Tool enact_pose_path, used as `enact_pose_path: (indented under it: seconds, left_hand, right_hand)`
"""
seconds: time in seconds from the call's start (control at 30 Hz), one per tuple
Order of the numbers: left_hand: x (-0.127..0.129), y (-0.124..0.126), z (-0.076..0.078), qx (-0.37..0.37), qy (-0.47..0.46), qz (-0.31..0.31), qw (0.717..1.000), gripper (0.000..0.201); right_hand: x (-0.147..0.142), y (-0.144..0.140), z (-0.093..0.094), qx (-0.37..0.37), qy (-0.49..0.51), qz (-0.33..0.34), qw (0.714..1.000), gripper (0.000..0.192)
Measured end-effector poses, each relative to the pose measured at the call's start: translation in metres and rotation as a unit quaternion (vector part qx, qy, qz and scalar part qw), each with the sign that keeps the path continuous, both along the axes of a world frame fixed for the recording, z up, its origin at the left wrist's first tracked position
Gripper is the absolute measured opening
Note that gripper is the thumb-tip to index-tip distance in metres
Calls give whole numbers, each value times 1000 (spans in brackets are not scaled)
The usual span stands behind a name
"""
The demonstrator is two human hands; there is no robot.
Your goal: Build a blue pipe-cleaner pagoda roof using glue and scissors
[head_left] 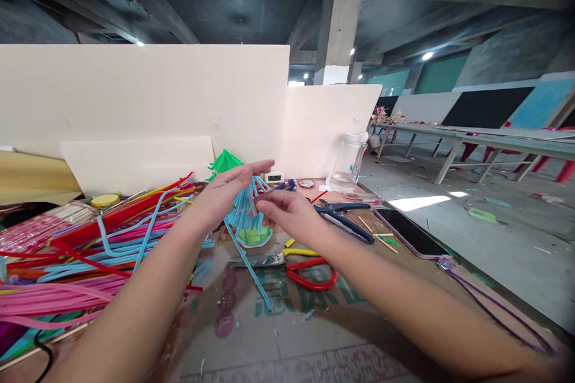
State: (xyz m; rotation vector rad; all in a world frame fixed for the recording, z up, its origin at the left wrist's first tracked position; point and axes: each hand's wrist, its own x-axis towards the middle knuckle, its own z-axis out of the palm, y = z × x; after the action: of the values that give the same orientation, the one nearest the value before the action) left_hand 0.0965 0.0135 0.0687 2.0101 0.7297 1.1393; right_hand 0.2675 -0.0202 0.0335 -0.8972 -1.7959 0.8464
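My left hand (227,191) and my right hand (287,210) meet over the table, both gripping a small craft of light blue pipe cleaners (245,218) with a green-yellow base. The left hand's fingers stretch across the top of it; the right hand pinches its right side. One loose blue strand (251,269) trails down toward me. A green paper piece (224,161) pokes up just behind the left hand.
A heap of coloured pipe cleaners (81,251) fills the left. Red-handled scissors (296,266), blue pliers (345,221), a phone (411,232) and a clear plastic jar (348,161) lie to the right. White boards (148,96) stand behind. The table edge (485,287) runs diagonally on the right.
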Motion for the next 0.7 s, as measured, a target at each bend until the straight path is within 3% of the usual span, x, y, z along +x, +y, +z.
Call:
enact_pose_path:
  seconds: [0.17,0.3,0.37,0.57,0.7]
  left_hand:
    - [-1,-2,3,80,87,22,993,46]
    - [-9,13,0,163,80,161,970,46]
    - [-12,24,-7,158,52,215,962,48]
    - [-12,52,-34,112,69,129,983,53]
    - [-14,56,-37,105,83,118,984,51]
  right_hand:
    - [-13,8,-24,-83,106,42,990,27]
    - [-10,6,-32,-105,141,21,984,31]
    - [-8,4,-37,-126,143,5,982,32]
    - [-5,4,-51,-129,89,-10,988,30]
    - [-6,5,-54,-111,14,-18,994,25]
